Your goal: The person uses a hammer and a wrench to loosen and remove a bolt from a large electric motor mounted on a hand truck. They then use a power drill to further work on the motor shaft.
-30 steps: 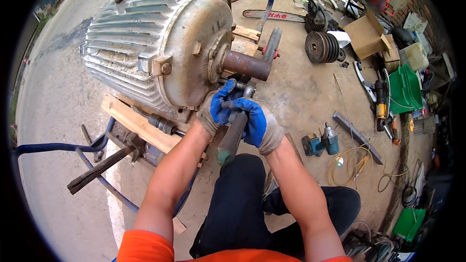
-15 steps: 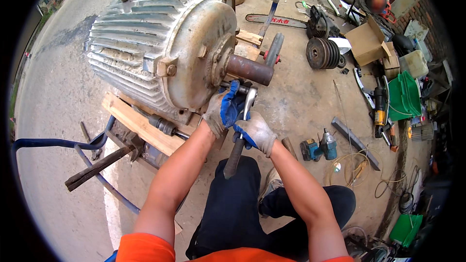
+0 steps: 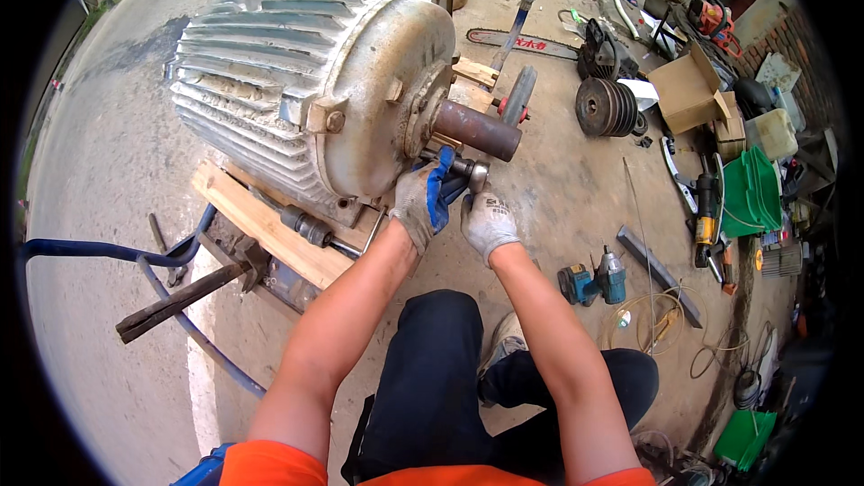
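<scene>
A large grey electric motor with cooling fins lies on its side, its rusty shaft pointing right. Just under the shaft, my gloved left hand wraps round the socket end of a ratchet wrench, up against the motor's end face. My gloved right hand is closed just below the ratchet head, where the handle is hidden behind the glove. The socket's tip and what it meets are out of sight behind my left fingers and the motor.
Wooden planks and a blue tube frame lie under the motor, with a hammer nearby. On the right are a cordless impact driver, a grooved pulley, a chainsaw, a cardboard box and a green bin.
The ratchet handle, which pointed toward my knee, has swung out of sight. My right hand has shifted slightly right and up with it; my left hand stays under the shaft.
</scene>
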A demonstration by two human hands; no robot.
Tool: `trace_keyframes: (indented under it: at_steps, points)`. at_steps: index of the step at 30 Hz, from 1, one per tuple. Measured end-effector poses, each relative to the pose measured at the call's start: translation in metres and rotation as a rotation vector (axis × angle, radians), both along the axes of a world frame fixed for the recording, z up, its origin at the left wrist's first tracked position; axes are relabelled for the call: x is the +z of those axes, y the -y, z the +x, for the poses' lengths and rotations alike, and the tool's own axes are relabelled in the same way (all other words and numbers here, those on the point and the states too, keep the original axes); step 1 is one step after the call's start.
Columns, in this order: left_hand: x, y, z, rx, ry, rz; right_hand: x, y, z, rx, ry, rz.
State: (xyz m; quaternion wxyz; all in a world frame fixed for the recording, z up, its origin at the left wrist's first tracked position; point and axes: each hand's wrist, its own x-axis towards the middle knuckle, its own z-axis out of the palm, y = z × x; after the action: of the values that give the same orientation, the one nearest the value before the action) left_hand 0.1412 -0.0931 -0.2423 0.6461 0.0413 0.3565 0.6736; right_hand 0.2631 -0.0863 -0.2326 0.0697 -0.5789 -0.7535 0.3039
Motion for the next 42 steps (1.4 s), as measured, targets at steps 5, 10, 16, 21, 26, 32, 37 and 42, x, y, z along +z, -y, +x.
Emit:
trace_keyframes:
  at_steps: [5,10,16,21,26,32,37,42]
  points:
    - [0.008,0.008,-0.012,-0.266,0.306,0.173,0.045,0.009,0.014,-0.051,-0.765,-0.898]
    - [0.008,0.015,-0.017,-0.231,0.108,0.120,0.059,0.015,0.018,-0.008,-0.860,-0.927]
    - [-0.014,-0.001,-0.001,-0.031,-0.054,-0.039,-0.010,0.002,-0.001,0.036,-0.020,-0.026]
    - [-0.011,0.006,-0.005,-0.126,-0.161,0.204,0.006,0.005,0.009,0.128,-0.279,-0.389]
    - [0.004,0.008,-0.016,-0.316,0.313,0.246,0.048,0.020,0.022,0.135,-0.941,-0.747]
    - [0.000,-0.005,-0.008,-0.076,0.048,0.009,0.000,-0.004,0.008,0.093,-0.137,-0.269]
    - [-0.006,-0.006,-0.006,-0.071,0.011,0.011,-0.031,-0.009,0.004,0.108,0.078,0.111]
    - [0.004,-0.002,-0.008,-0.076,-0.044,-0.118,0.014,0.016,0.006,0.119,-0.169,-0.138]
